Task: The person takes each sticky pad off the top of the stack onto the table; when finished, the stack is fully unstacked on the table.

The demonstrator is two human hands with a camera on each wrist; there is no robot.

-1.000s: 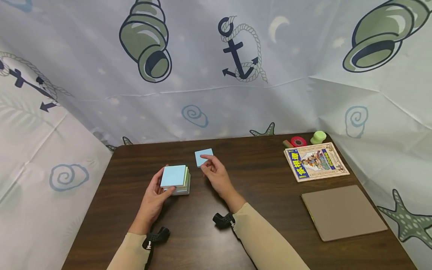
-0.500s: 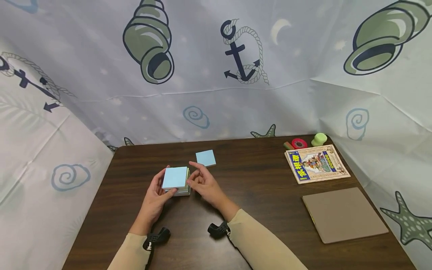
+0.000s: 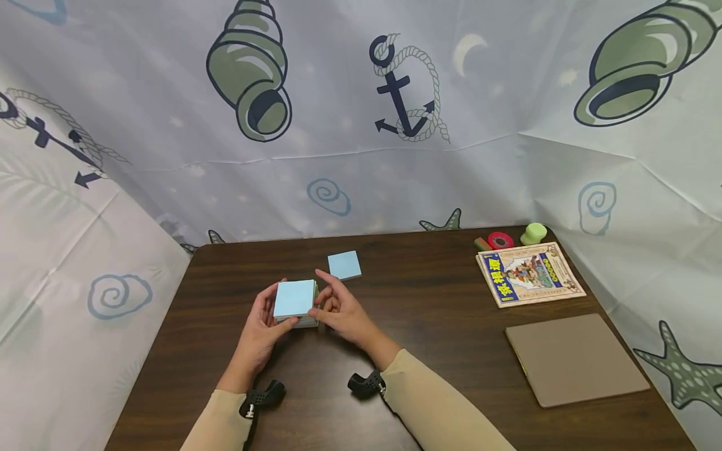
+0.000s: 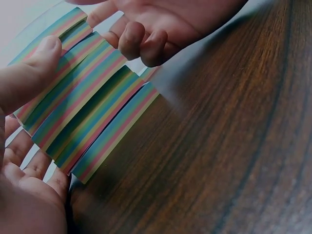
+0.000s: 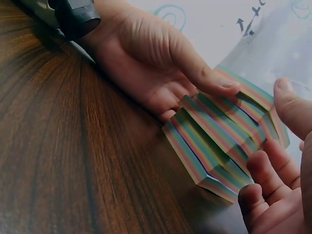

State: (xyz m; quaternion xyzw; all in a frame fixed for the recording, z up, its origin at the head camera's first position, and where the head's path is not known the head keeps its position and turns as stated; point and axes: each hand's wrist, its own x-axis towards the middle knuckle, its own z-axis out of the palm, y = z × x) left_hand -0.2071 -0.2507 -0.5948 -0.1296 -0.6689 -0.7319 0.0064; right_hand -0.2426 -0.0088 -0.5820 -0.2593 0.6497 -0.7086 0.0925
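A stack of sticky note pads with a pale blue top stands on the dark wooden table. Its striped, multicolored sides show the pads slightly offset from each other. My left hand grips the stack from the left, thumb along the front side and fingers behind. From the right, my right hand holds the stack's edge, its thumb at the front right corner and curled fingers against the side. A separate pale blue sticky note pad lies just beyond the hands.
At the right lie a flat taupe rectangular item and an illustrated booklet. Behind the booklet are a red ring-shaped roll, a light green knobbed object and a small brown piece. A patterned cloth hangs behind the table.
My right hand has come away from the separate blue pad, toward me and left, to the stack. The stack's upper pads have shifted slightly right. My left hand keeps its grip.
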